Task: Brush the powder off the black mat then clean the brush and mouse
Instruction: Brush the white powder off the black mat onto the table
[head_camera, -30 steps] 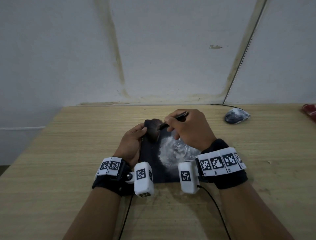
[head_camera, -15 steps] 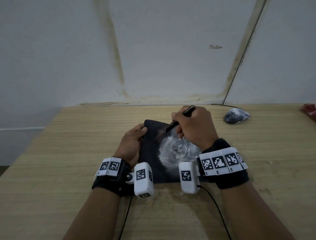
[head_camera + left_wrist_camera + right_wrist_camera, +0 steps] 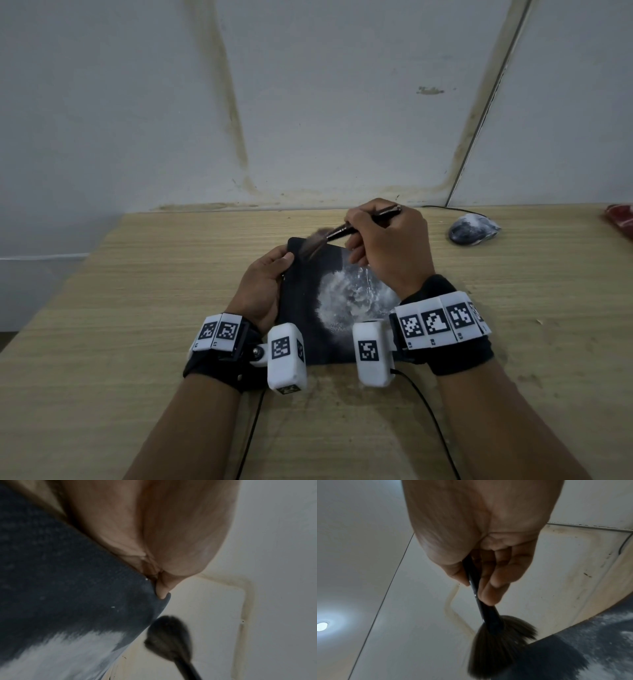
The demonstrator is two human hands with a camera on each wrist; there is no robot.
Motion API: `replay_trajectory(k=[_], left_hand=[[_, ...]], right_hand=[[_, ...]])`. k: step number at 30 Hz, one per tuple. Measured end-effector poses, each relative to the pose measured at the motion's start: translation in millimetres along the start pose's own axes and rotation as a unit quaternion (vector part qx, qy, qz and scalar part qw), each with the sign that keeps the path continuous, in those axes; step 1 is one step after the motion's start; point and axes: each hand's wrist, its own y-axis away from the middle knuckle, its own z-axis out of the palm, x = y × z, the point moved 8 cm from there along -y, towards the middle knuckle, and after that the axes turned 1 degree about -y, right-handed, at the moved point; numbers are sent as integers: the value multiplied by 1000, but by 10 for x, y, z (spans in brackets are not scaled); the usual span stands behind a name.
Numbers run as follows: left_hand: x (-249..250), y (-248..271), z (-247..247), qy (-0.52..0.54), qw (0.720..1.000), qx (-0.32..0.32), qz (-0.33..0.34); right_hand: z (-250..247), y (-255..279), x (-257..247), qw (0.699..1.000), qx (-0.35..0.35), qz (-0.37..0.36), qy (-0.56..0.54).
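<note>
A black mat (image 3: 301, 301) lies on the wooden table with a heap of white powder (image 3: 352, 298) on its right half. My left hand (image 3: 270, 274) pinches the mat's left edge near the far corner, thumb on top (image 3: 163, 591). My right hand (image 3: 383, 246) grips a black-handled brush (image 3: 342, 233); its dark bristles (image 3: 311, 245) hover blurred over the mat's far left corner (image 3: 496, 642). The brush head also shows in the left wrist view (image 3: 169, 639). A powder-dusted mouse (image 3: 474, 229) sits at the far right.
The table (image 3: 137, 308) meets a stained white wall (image 3: 308, 102) at the back. The mouse cable (image 3: 442, 207) runs along the wall. A red object (image 3: 621, 219) lies at the far right edge. Black wrist cables (image 3: 424, 411) trail toward the near edge.
My right hand has lifted and shifted farther back and right, swinging the brush head off the powder toward the mat's far left corner. The left hand has kept its hold.
</note>
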Motion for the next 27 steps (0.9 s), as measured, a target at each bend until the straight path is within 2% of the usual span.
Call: replay_trajectory(k=[3, 5, 7, 10, 13, 16, 19, 23, 25, 27], left_hand=[[6, 2, 5, 7, 1000, 3, 3], [-1, 9, -1, 17, 1000, 0, 4], [-23, 11, -21, 14, 1000, 1, 1], [-43, 15, -40, 9, 1000, -1, -4], [-41, 15, -35, 5, 1000, -6, -1], [-33, 10, -51, -4, 1000, 3, 11], [-37, 18, -33, 3, 1000, -4, -2], [-5, 8, 1, 5, 1000, -3, -7], [-1, 0, -9, 2, 1000, 1, -6], [-15, 6, -14, -5, 1000, -1, -9]], right_hand=[[103, 25, -9, 999, -48, -7, 21], [173, 49, 47, 994, -86, 13, 67], [155, 49, 78, 993, -83, 27, 82], [93, 46, 2, 997, -63, 2, 45], [223, 99, -54, 990, -138, -13, 14], [389, 176, 31, 970, -220, -3, 100], [331, 136, 75, 968, -196, -4, 157], [207, 68, -13, 986, -155, 1, 63], [279, 105, -17, 980, -189, 10, 57], [383, 170, 45, 967, -233, 18, 98]])
